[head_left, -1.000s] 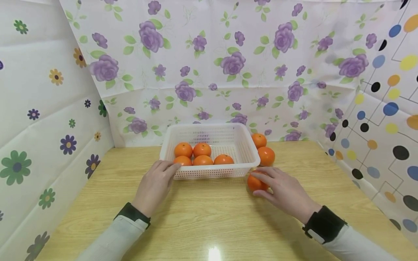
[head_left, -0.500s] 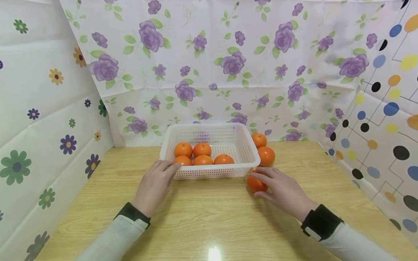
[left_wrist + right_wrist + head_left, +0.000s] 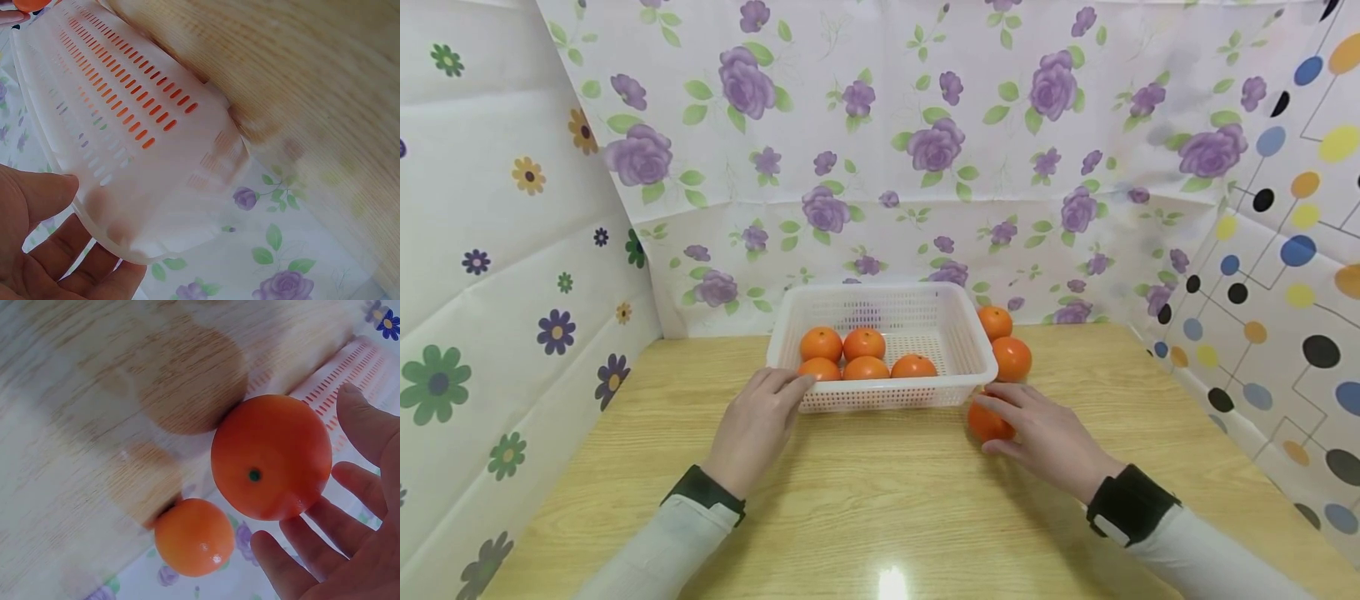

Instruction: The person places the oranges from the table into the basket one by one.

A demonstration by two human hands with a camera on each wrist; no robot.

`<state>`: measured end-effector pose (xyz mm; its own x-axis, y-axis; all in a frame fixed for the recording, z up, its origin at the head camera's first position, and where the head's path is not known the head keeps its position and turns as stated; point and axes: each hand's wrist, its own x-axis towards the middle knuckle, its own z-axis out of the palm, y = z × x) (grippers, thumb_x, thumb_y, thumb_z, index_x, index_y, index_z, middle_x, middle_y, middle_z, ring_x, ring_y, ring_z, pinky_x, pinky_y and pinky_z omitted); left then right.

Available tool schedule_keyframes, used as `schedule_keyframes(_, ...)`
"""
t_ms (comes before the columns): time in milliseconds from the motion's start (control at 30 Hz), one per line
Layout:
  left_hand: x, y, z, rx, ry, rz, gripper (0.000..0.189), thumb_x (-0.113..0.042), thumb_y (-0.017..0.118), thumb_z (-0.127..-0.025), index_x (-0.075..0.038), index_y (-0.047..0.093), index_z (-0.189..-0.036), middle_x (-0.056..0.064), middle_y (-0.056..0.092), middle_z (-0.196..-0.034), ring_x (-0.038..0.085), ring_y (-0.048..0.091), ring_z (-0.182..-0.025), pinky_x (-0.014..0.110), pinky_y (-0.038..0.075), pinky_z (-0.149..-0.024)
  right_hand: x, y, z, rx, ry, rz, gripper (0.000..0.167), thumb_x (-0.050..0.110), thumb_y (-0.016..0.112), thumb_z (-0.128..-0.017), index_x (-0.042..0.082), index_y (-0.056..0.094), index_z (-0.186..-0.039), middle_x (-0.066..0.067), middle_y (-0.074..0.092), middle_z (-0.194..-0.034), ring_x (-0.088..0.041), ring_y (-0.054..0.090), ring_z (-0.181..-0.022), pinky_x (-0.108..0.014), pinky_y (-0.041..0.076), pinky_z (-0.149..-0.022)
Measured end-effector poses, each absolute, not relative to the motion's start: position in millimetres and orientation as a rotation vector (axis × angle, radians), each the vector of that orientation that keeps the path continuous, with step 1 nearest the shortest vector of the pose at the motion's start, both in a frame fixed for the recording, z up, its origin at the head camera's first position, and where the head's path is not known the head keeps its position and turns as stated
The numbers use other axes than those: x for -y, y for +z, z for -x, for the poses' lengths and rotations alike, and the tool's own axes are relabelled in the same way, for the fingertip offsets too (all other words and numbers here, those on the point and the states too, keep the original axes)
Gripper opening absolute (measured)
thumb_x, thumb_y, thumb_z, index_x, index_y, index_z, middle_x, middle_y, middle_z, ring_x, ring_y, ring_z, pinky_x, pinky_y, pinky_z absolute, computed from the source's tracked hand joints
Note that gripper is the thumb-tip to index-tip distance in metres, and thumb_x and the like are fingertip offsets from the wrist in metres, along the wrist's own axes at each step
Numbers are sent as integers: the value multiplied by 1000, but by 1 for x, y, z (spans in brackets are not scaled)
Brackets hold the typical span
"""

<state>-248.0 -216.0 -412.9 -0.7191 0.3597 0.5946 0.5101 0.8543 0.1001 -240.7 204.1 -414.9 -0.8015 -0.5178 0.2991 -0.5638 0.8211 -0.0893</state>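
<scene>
My left hand holds the near left corner of a white plastic basket. In the left wrist view the thumb lies on one side of the basket's rim and the fingers curl round the other. Several oranges sit in the basket's left and front part. At the near right corner, my right hand reaches over an orange on the table. In the right wrist view the fingers are spread along this orange's side, and the thumb stands apart from it.
Two more oranges, a nearer one and a farther one, rest along the basket's right side. The wooden table ends at a flowered cloth behind. Patterned cloths hang at left and right.
The right wrist has shifted slightly to the left, with the fingers still over the same orange. The left hand, basket and oranges have stayed in place.
</scene>
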Motion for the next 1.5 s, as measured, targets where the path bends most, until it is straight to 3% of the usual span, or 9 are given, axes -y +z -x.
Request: schedule_keyframes(1500, 216, -415, 250, 2435, -351, 637, 47, 1, 90, -91, -9, 77, -135, 13, 75, -126, 33, 68, -118, 50, 64, -101, -203, -422, 253, 2780, 300, -843, 75, 25, 98, -86, 13, 66, -153, -17, 58, -155, -42, 59, -137, -64, 57, -110)
